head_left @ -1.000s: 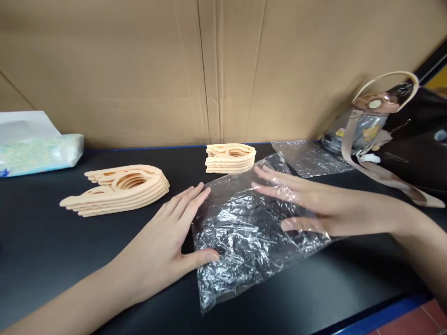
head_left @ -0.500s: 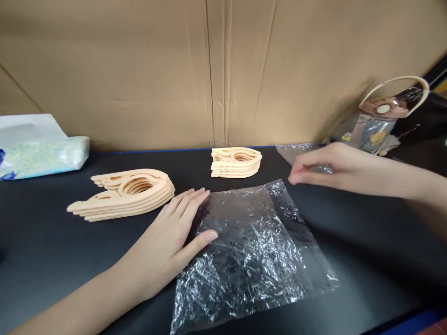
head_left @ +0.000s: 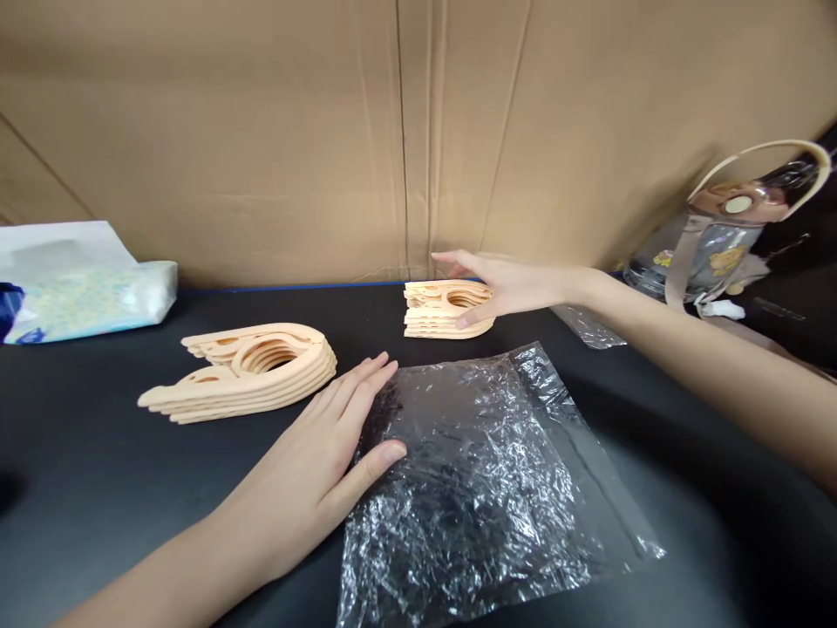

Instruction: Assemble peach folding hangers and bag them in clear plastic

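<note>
1. L hand (head_left: 314, 475): flat, palm down, near the tabletop's (head_left: 98, 453) front edge. Fingers straight and close together, thumb splayed onto the clear bag's (head_left: 484, 480) left edge. I'd say that pins the crinkly film so it lies flat and can't slide.
2. Bag lies front-centre, mouth side toward the back.
3. R hand (head_left: 497, 288): reached to the back edge, cupped round the small hanger stack (head_left: 445, 318). Thumb on its near side, fingers arched over the far side. Can't tell if they clamp it.
4. Bigger hanger stack (head_left: 255, 366) sits left-centre, just beyond my L fingertips, apart from them.
5. Also here: tissue pack (head_left: 85, 288) back-left, 2nd bag (head_left: 588, 327) under my R forearm, bottle (head_left: 706, 244) back-right vs. the cardboard wall (head_left: 261, 131).
</note>
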`<state>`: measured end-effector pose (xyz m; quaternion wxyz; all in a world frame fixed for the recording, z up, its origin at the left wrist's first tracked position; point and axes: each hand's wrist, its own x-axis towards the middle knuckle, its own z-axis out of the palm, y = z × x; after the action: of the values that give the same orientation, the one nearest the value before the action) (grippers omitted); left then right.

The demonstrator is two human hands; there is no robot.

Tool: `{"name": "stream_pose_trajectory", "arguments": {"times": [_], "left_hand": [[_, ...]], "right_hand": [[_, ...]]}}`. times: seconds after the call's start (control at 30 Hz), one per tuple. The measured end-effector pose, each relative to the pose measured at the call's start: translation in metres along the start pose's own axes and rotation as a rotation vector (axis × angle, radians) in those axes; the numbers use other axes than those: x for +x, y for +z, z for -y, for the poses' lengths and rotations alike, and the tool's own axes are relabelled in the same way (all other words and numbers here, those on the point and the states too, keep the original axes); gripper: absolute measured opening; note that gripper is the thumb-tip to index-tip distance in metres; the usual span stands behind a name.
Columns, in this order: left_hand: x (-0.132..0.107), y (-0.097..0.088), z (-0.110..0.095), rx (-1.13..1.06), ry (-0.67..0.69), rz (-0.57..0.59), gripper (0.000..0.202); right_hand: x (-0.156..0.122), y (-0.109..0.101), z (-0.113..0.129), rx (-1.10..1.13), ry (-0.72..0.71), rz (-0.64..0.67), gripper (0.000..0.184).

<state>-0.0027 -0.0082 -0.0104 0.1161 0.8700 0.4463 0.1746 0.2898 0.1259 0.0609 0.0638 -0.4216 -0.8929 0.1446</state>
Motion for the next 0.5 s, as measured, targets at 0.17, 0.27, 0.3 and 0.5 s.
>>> {"name": "stream_pose_trajectory", "arguments": {"times": [0.17, 0.27, 0.3, 0.5], "left_hand": [[0.000, 0.001, 0.002, 0.001, 0.007, -0.005, 0.060], [-0.001, 0.002, 0.003, 0.001, 0.001, -0.004, 0.060], [-0.001, 0.002, 0.003, 0.002, 0.000, -0.006, 0.060], [-0.001, 0.001, 0.001, 0.007, 0.000, -0.007, 0.059]], "right_hand": [[0.000, 0.001, 0.003, 0.007, 0.006, -0.038, 0.097], [-0.009, -0.004, 0.003, 0.036, 0.005, -0.090, 0.094], [-0.016, -0.007, 0.004, 0.036, 0.008, -0.117, 0.094], [-0.089, -0.019, 0.018, -0.061, 0.062, -0.161, 0.090]]}}
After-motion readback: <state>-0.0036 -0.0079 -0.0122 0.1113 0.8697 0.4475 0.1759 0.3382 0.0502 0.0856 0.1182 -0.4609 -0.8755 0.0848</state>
